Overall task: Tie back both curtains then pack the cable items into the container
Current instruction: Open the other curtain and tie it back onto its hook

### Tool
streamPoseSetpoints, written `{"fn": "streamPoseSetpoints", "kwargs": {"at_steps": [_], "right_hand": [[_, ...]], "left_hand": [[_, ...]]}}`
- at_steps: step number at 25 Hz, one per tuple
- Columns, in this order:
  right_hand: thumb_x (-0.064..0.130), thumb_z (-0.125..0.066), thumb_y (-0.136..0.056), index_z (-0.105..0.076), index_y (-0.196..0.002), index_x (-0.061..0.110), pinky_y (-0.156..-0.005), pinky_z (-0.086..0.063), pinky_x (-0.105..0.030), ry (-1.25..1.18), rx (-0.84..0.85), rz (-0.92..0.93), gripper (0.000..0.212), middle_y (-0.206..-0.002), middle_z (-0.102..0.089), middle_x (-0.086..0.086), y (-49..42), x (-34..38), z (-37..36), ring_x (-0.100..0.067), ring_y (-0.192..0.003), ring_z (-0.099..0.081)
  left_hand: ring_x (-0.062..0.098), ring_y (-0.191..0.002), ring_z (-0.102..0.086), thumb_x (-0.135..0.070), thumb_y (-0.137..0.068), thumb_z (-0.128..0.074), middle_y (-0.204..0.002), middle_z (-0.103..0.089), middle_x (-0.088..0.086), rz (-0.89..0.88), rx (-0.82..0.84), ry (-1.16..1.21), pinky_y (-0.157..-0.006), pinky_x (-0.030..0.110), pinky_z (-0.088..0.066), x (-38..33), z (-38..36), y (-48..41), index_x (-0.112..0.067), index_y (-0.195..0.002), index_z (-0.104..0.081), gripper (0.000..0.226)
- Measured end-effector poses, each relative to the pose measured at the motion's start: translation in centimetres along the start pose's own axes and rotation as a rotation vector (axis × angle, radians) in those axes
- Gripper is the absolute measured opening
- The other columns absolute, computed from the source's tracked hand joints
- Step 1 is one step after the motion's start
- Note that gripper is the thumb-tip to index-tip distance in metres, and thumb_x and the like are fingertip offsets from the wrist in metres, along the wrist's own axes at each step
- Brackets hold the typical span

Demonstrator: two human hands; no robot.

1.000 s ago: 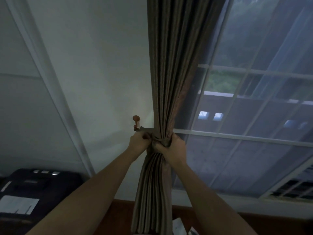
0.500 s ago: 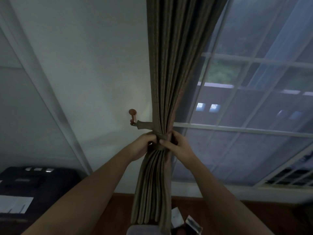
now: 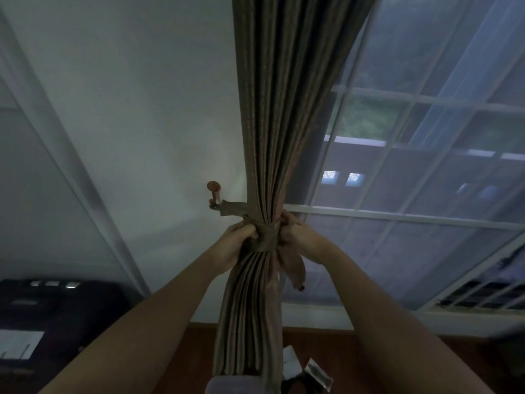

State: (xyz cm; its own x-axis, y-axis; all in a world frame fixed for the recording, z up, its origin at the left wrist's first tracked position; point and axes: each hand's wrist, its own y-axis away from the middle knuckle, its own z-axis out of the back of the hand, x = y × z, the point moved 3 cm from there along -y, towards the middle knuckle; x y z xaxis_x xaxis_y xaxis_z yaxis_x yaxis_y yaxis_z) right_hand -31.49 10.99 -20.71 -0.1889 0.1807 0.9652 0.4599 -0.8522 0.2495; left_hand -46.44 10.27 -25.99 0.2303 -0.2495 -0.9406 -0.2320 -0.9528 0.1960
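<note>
The brown curtain (image 3: pixel 272 137) hangs as one tight bundle of pleats, its long axis running nearly straight up and down the middle of the view, with the window (image 3: pixel 426 217) to its right and a bare wall (image 3: pixel 142 123) to its left. A matching tieback (image 3: pixel 265 237) is wrapped round the bundle at its waist. One end of it runs up and left as a taut strap to a round-headed hook (image 3: pixel 213 191) on the wall.

The left hand (image 3: pixel 234 245) has its fingers curled into the curtain at the band's left edge. The right hand (image 3: pixel 301 238) is clamped on the tieback at the band's right edge. Below the right hand a loose tail (image 3: pixel 295 270) of the tieback droops downward and ends in a small dark tip; whether that tip is a ring or a loop cannot be told.

The move ahead probably turns on this: the loose tail lies on the right side of the bundle, while the hook lies up and to the left, on the far side of the curtain from it. The left hand is the nearer one to the hook, so the tail likely has to pass round the bundle toward that hand.

Low in the view lie small pale items (image 3: pixel 318 373), too blurred to identify, and a dark case (image 3: pixel 56 308) sits at far left
</note>
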Motion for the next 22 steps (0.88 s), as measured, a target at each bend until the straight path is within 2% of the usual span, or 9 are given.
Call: {"fn": "streamPoseSetpoints", "kwargs": {"at_steps": [2, 4, 5, 8, 12, 14, 16, 19, 22], "right_hand": [[0.012, -0.052, -0.071, -0.048, -0.131, 0.003, -0.068, -0.045, -0.009, 0.319, 0.071, -0.090, 0.061, -0.116, -0.057, -0.008, -0.3, 0.7, 0.8, -0.012, -0.092, -0.055], [0.020, -0.055, -0.076, -0.056, -0.126, 0.007, -0.092, -0.042, -0.019, 0.500, 0.098, -0.138, 0.052, -0.127, -0.057, -0.007, -0.6, 1.0, 1.6, -0.017, -0.112, -0.052], [0.018, -0.056, -0.081, -0.060, -0.123, 0.008, -0.099, -0.038, -0.025, 0.539, 0.100, -0.120, 0.043, -0.126, -0.059, -0.006, -0.5, 1.1, 1.7, -0.020, -0.116, -0.051], [0.011, -0.054, -0.089, -0.065, -0.114, 0.011, -0.098, -0.041, -0.033, 0.589, 0.039, -0.003, 0.027, -0.107, -0.063, -0.002, -0.2, 1.7, 1.8, -0.020, -0.106, -0.055], [0.007, -0.051, -0.087, -0.069, -0.101, 0.014, -0.096, -0.049, -0.044, 0.537, -0.122, 0.083, 0.023, -0.099, -0.069, -0.009, -0.1, 3.0, 2.0, -0.026, -0.098, -0.063], [0.008, -0.050, -0.087, -0.069, -0.103, 0.013, -0.094, -0.049, -0.047, 0.583, -0.141, 0.097, 0.026, -0.103, -0.069, -0.011, 0.1, 3.3, 1.8, -0.027, -0.098, -0.063], [0.008, -0.046, -0.091, -0.065, -0.108, 0.012, -0.088, -0.053, -0.041, 0.543, -0.106, 0.065, 0.026, -0.100, -0.067, -0.011, 0.5, 3.1, 1.5, -0.025, -0.093, -0.062], [0.003, -0.037, -0.095, -0.060, -0.099, 0.013, -0.070, -0.054, -0.025, 0.234, -0.035, -0.054, 0.025, -0.090, -0.062, -0.006, 1.4, 3.2, 0.8, -0.017, -0.083, -0.060], [-0.001, -0.034, -0.089, -0.058, -0.094, 0.006, -0.080, -0.053, -0.031, 0.010, -0.034, -0.102, 0.025, -0.094, -0.058, -0.011, 1.2, 2.9, 0.6, -0.022, -0.089, -0.056]], "left_hand": [[0.023, -0.095, -0.053, -0.012, -0.075, -0.050, -0.102, -0.052, 0.014, 0.008, 0.010, -0.007, -0.085, 0.032, -0.043, 0.0, 0.4, 0.2, -0.004, -0.096, -0.051, 0.023], [0.020, -0.092, -0.055, -0.005, -0.083, -0.046, -0.098, -0.054, 0.013, 0.005, 0.003, -0.017, -0.083, 0.028, -0.044, -0.1, 0.5, 0.5, -0.004, -0.092, -0.050, 0.010], [0.018, -0.089, -0.057, -0.002, -0.085, -0.043, -0.095, -0.056, 0.011, -0.001, -0.004, -0.016, -0.081, 0.027, -0.046, -0.2, 0.4, 0.8, -0.003, -0.090, -0.051, 0.010], [0.016, -0.086, -0.061, 0.001, -0.089, -0.040, -0.087, -0.062, 0.006, -0.040, -0.005, -0.021, -0.080, 0.023, -0.048, -0.8, -0.3, 1.4, -0.003, -0.081, -0.055, 0.018], [0.014, -0.096, -0.064, -0.004, -0.089, -0.046, -0.107, -0.067, 0.005, -0.107, -0.094, -0.134, -0.082, 0.020, -0.051, -1.4, -1.4, 1.6, -0.005, -0.110, -0.060, 0.025], [0.015, -0.093, -0.064, -0.014, -0.085, -0.055, -0.106, -0.068, 0.006, -0.147, -0.260, -0.237, -0.084, 0.026, -0.052, -1.3, -1.5, 1.8, -0.014, -0.102, -0.064, 0.019], [0.017, -0.085, -0.064, -0.021, -0.080, -0.060, -0.091, -0.069, 0.002, -0.201, -0.351, -0.366, -0.079, 0.029, -0.052, -1.7, -1.8, 2.4, -0.018, -0.087, -0.065, 0.009], [0.011, -0.074, -0.060, -0.020, -0.081, -0.065, -0.080, -0.060, -0.006, -0.241, -0.456, -0.537, -0.063, 0.020, -0.047, -2.4, -2.2, 3.2, -0.013, -0.093, -0.053, 0.019], [0.008, -0.064, -0.056, -0.017, -0.082, -0.065, -0.070, -0.057, -0.003, -0.340, -0.565, -0.655, -0.060, 0.023, -0.043, -2.2, -2.8, 4.2, -0.014, -0.077, -0.043, 0.023]]}}
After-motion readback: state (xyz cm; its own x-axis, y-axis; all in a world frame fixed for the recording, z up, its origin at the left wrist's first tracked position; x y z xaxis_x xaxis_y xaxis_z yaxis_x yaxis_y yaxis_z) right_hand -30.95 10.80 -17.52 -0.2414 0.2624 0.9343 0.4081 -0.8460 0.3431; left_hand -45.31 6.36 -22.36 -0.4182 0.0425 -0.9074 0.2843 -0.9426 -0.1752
